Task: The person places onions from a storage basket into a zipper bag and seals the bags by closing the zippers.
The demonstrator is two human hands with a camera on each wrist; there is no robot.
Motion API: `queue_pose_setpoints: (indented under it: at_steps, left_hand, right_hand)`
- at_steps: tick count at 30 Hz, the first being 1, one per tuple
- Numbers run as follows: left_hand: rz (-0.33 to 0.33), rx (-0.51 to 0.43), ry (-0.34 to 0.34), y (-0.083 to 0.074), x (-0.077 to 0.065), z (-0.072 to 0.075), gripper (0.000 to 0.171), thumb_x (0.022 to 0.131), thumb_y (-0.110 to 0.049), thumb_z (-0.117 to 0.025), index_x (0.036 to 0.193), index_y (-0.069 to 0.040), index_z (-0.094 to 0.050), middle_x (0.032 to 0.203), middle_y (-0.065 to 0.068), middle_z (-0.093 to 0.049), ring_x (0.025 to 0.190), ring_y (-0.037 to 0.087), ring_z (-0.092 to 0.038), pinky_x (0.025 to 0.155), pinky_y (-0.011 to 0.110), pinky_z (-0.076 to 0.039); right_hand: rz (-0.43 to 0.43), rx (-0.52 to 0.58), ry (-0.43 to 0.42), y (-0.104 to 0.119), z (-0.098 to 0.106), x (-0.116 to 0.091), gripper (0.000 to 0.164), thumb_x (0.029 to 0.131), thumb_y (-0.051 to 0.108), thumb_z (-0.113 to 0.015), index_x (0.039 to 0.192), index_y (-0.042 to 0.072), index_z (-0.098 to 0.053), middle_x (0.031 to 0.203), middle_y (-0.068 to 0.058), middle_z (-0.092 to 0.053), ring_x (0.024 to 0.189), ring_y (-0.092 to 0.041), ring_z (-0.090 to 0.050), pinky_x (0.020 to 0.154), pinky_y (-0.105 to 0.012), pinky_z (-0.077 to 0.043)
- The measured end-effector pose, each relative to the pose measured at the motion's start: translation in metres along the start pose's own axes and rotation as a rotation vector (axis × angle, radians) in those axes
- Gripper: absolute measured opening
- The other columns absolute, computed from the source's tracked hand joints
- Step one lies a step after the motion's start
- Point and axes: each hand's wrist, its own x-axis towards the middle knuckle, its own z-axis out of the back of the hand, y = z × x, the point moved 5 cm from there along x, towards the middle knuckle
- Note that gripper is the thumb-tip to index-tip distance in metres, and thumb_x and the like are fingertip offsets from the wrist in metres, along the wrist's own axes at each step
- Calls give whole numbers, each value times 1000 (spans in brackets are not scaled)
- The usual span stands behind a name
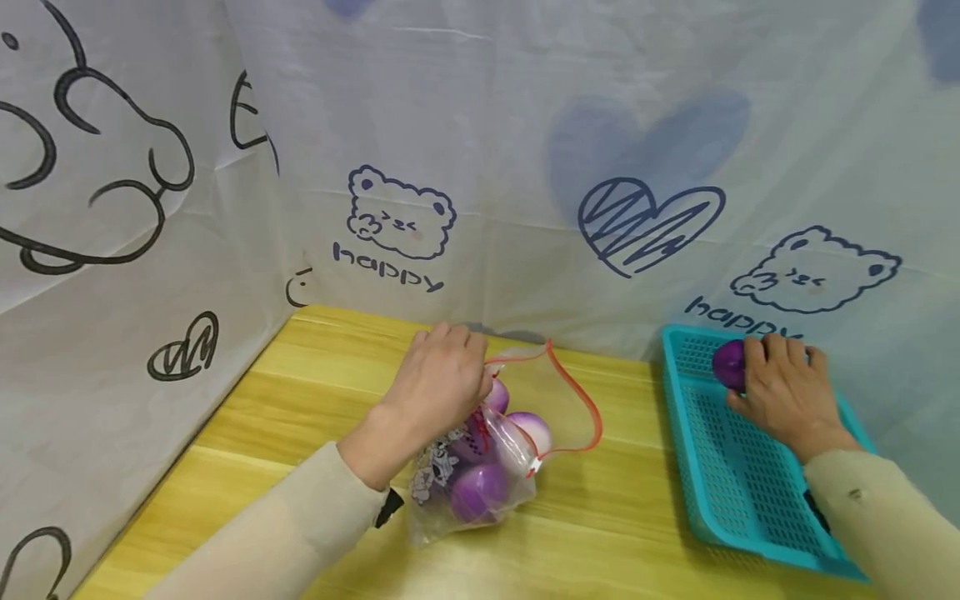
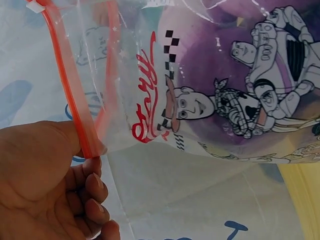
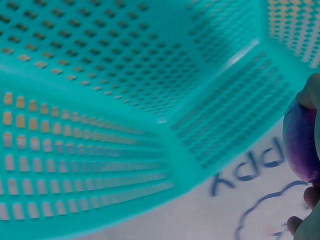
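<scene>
My left hand pinches the orange-red zip edge of a clear zip bag, thumb against fingers. Printed cartoon figures and red lettering cover the bag's front, and its mouth gapes toward the right. Several purple-and-white round things, onion-like, lie inside the bag. Over the far end of a turquoise plastic basket, my right hand grips a glossy purple round thing. In the right wrist view only part of this purple thing and a few fingers show, at the right edge.
The bag and basket stand on a yellow wood-grain table. A white cloth with bear and heart drawings hangs behind the table, and another drawn sheet rises along its left side.
</scene>
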Motion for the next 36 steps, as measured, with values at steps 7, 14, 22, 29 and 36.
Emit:
queue_pose_setpoints:
  at_steps: [7, 14, 22, 29, 36]
  left_hand:
    - [14, -11, 10, 1, 1, 4, 17, 93, -20, -68, 86, -9, -58, 77, 3, -51, 73, 22, -46, 63, 35, -37]
    - [22, -33, -13, 3, 1, 6, 15, 92, -17, -65, 83, -9, -57, 76, 3, -52, 71, 22, -44, 63, 35, -37]
    - [9, -41, -38, 4, 1, 7, 16, 91, -17, -66, 81, -9, -55, 75, 3, -52, 70, 23, -44, 62, 36, -37]
    - [10, -59, -43, 4, 1, 8, 16, 90, -15, -64, 79, -10, -53, 74, 3, -51, 70, 24, -43, 62, 36, -36]
    - [14, -50, -47, 5, 1, 10, 17, 89, -14, -64, 78, -10, -52, 73, 3, -50, 69, 23, -43, 61, 35, -34]
  right_hand:
    - [77, 12, -157, 33, 34, 16, 87, 72, 41, -87, 129, -8, -44, 119, -33, -48, 111, -53, -46, 90, -69, -41]
    - [187, 21, -303, 70, 69, 29, 80, 73, 39, -83, 127, -8, -47, 118, -31, -49, 106, -51, -47, 88, -65, -42]
    - [278, 67, -407, 109, 106, 39, 72, 78, 39, -76, 127, -6, -48, 119, -29, -50, 106, -50, -47, 90, -64, -41]
    - [379, 131, -558, 147, 132, 43, 65, 86, 42, -58, 128, -6, -50, 119, -30, -51, 104, -51, -48, 87, -65, -40]
    - [448, 162, -569, 176, 145, 41, 68, 83, 38, -69, 132, -5, -50, 123, -30, -52, 109, -50, -49, 93, -65, -41]
